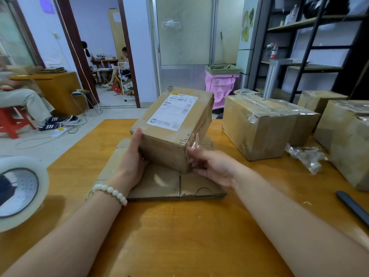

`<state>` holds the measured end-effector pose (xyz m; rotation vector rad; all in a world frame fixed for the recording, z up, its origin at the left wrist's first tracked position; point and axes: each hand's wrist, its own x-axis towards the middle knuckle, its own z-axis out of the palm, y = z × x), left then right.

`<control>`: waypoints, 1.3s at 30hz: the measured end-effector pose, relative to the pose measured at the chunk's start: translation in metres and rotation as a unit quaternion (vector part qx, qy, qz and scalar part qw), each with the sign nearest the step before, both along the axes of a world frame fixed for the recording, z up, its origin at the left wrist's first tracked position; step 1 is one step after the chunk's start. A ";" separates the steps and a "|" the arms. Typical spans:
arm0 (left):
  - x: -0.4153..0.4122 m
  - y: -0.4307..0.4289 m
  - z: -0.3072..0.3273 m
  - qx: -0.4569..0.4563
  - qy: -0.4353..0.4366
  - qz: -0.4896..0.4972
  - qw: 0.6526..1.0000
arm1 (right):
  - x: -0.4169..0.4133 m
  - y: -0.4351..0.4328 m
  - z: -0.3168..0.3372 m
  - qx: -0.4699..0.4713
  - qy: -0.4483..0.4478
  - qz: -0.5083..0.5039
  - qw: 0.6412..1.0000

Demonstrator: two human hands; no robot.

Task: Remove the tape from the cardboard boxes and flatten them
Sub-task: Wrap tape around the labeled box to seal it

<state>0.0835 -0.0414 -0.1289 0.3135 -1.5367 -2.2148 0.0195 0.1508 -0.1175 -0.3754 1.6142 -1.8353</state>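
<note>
Tape roll (20, 192) near left, idle | left grip (133, 156) and right grip (211, 166) both hold labelled box (171, 124) tilted above flattened cardboard (159, 184) on surface (179, 236) | step, I judge: peeling; clear tape (194, 140) lifts at near-right corner | next: pinch it, pull

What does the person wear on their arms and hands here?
Both arms are bare, with no sleeves showing. The left wrist carries a bracelet of round white beads. Neither the left hand nor the right hand wears a glove, and no watch shows.
</note>
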 end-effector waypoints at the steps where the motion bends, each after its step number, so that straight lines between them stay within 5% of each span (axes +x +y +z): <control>1: 0.000 0.000 0.001 0.006 -0.007 0.009 1.000 | 0.001 -0.001 0.000 -0.002 0.010 -0.010 1.000; 12: -0.004 0.005 0.002 -0.001 -0.013 0.075 0.997 | 0.001 0.004 0.006 -0.004 0.008 -0.001 1.000; 20: -0.002 0.004 0.000 -0.027 0.001 0.092 0.995 | 0.004 0.003 0.010 -0.071 -0.082 0.003 0.994; 25: -0.002 0.004 0.000 -0.034 0.000 0.101 0.994 | 0.008 0.005 0.017 -0.045 -0.043 0.018 0.998; 28: -0.002 0.004 0.001 -0.034 0.006 0.111 0.993 | 0.004 0.003 0.010 0.002 0.107 -0.047 0.993; 32: -0.002 0.002 0.002 -0.042 0.006 0.119 0.992 | 0.005 -0.004 -0.012 0.179 0.473 -0.054 0.861; 39: -0.003 0.002 0.000 -0.056 -0.002 0.121 0.991 | 0.005 -0.008 -0.013 0.135 0.583 -0.125 0.791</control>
